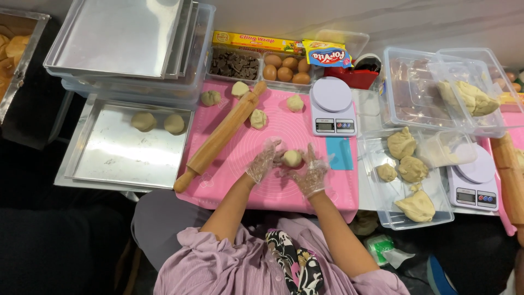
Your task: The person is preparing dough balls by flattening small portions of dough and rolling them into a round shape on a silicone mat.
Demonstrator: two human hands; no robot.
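While both hands work over the pink mat (pixel 284 136), the small dough ball (pixel 292 158) sits between them, a little below the mat's middle.

Left to right, all placed against the mat:
- Well left of it, a steel tray (pixel 109 158) carries two finished dough balls (pixel 158 122), apart from each other.
- A wooden rolling pin (pixel 221 136) lies slantwise across the mat's left part, its lower handle at the mat's bottom-left corner.
- Four dough pieces (pixel 258 118) rest on the mat's upper half, untouched.
- Left hand (pixel 263 163), in a clear thin glove: fingers curved and partly spread, tips against the left side of the dough ball.
- Right hand (pixel 310 173), gloved likewise: fingers loosely spread, cupping the ball from the right and below. The ball is cradled, not squeezed; whether it rests on the mat or is lifted just off it I cannot tell.
- At the mat's upper-right corner stands a white kitchen scale (pixel 332 106).
- Right of the mat, a clear tub (pixel 382 213) holds several rough dough lumps.

Handling judgement: the ball looks light, soft and easily dented, likely slightly tacky. Best held by cupping it around its sides with curved fingers or palms, light pressure only; pinching would mark it.
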